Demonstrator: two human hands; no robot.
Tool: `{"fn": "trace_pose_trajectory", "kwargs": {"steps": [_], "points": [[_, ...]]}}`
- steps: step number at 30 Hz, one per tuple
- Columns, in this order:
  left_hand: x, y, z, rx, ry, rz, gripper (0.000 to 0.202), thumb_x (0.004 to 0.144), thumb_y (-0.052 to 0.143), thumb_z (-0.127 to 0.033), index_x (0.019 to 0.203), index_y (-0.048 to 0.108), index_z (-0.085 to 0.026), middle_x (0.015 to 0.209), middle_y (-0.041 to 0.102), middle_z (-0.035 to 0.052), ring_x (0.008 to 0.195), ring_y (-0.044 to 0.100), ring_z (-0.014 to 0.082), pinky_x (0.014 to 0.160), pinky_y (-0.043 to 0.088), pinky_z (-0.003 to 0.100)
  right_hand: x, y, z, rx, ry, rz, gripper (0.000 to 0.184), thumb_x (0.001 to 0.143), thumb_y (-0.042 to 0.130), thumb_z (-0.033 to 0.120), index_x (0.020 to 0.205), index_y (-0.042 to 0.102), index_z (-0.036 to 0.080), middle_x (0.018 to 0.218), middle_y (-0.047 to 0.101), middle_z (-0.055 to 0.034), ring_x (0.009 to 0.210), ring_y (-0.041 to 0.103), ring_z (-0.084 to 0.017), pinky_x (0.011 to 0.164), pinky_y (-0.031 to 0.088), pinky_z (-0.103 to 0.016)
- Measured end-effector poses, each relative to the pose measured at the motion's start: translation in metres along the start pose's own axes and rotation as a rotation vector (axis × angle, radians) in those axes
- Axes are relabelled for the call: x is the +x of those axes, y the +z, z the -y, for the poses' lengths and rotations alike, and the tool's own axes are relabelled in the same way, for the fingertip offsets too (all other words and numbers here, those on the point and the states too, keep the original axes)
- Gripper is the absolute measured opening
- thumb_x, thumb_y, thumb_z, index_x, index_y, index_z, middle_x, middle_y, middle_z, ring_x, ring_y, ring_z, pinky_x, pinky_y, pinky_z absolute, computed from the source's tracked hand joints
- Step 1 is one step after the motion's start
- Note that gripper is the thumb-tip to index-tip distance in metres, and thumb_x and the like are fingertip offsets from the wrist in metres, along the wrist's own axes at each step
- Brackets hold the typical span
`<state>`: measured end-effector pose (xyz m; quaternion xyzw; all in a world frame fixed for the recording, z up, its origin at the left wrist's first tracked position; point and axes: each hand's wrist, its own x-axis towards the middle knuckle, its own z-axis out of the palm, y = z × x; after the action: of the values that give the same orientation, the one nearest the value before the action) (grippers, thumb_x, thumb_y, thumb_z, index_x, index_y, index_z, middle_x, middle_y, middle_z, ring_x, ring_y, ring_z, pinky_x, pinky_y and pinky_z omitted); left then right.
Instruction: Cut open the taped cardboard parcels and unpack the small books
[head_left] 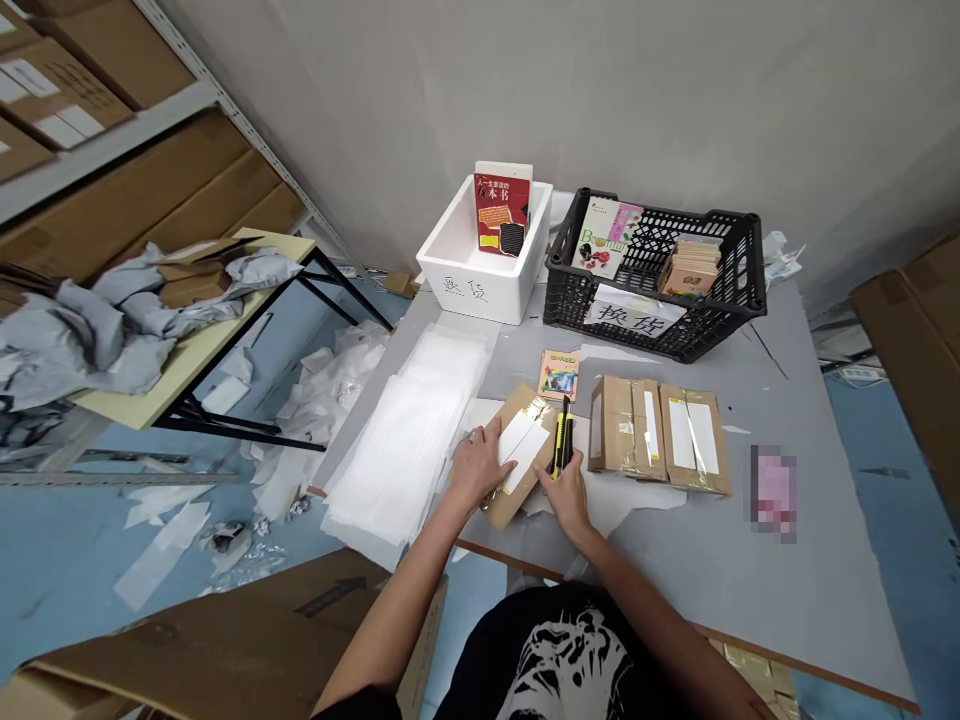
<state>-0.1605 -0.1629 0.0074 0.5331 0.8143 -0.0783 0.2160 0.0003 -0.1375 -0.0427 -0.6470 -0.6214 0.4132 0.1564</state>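
A small taped cardboard box [517, 420] with a white label lies tilted in front of me. My left hand [478, 464] holds it, with the thumb on the label and the fingers over its left side. In my right hand [564, 490] is a yellow-and-black box cutter [562, 440], pointing away from me beside the box's right edge. The right fingertips come close to the box; whether they touch it I cannot tell. Just beyond the box lies a small booklet [560, 374]. Two more taped cardboard boxes [627, 425] sit side by side to the right.
White foam sheets [409, 430] are stacked at the table's left. At the back stand a white foam bin [469, 287] and a black plastic crate [652, 335], both with books. A side table [247, 300] holds grey mailing bags. A large open carton [225, 640] is at lower left.
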Motion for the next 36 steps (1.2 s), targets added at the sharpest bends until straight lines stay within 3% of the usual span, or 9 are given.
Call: {"fn": "trace_pose_trajectory", "kwargs": {"steps": [6,13,19,25,29,36], "points": [[0.009,0.004,0.005,0.105,0.085,-0.023,0.073,0.086,0.048,-0.045,0.144,0.015,-0.016,0.117,0.054,0.0176,0.102,0.059,0.0305,0.08,0.047,0.038,0.001,0.001,0.003,-0.205,0.01,0.058,0.057,0.076,0.058,0.042,0.119,0.032,0.014,0.111,0.064,-0.0176,0.096,0.065,-0.032,0.063,0.046,-0.033],[0.013,-0.004,0.006,0.16,0.208,0.038,0.065,0.082,0.045,-0.024,0.139,0.02,-0.004,0.115,0.052,0.024,0.097,0.063,0.0329,0.075,0.049,0.039,0.0,-0.001,0.008,-0.2,0.031,0.09,0.049,0.079,0.056,0.043,0.114,0.032,0.018,0.112,0.063,-0.0176,0.099,0.063,-0.031,0.067,0.045,-0.033],[0.019,-0.026,0.021,0.017,0.289,0.183,0.064,0.08,0.045,-0.023,0.137,0.022,-0.009,0.111,0.06,0.0195,0.094,0.065,0.0307,0.076,0.048,0.037,0.004,-0.005,0.015,-0.179,0.042,0.104,0.047,0.08,0.057,0.041,0.112,0.031,0.018,0.113,0.063,-0.0175,0.101,0.062,-0.032,0.068,0.044,-0.033],[0.028,-0.032,0.035,-0.114,0.357,0.239,0.064,0.079,0.047,-0.029,0.138,0.026,-0.016,0.111,0.064,0.0127,0.094,0.065,0.0269,0.075,0.047,0.032,0.009,-0.006,0.016,-0.185,0.038,0.115,0.047,0.08,0.057,0.043,0.111,0.032,0.018,0.109,0.064,-0.0163,0.096,0.063,-0.03,0.062,0.041,-0.031],[0.024,-0.025,0.032,-0.085,0.268,0.169,0.068,0.08,0.046,-0.034,0.139,0.023,-0.009,0.109,0.065,0.0175,0.097,0.064,0.03,0.075,0.046,0.033,0.02,-0.009,0.016,-0.2,-0.021,0.126,0.046,0.079,0.059,0.04,0.111,0.034,0.018,0.11,0.064,-0.0153,0.096,0.063,-0.028,0.062,0.041,-0.029],[-0.002,-0.002,0.0,-0.219,-0.086,0.048,0.072,0.086,0.039,-0.042,0.14,0.016,-0.002,0.123,0.056,0.0265,0.109,0.059,0.0331,0.082,0.045,0.038,0.054,-0.027,0.042,-0.295,-0.196,0.149,0.046,0.082,0.058,0.036,0.119,0.039,0.016,0.119,0.061,-0.0158,0.102,0.06,-0.027,0.071,0.042,-0.03]]}}
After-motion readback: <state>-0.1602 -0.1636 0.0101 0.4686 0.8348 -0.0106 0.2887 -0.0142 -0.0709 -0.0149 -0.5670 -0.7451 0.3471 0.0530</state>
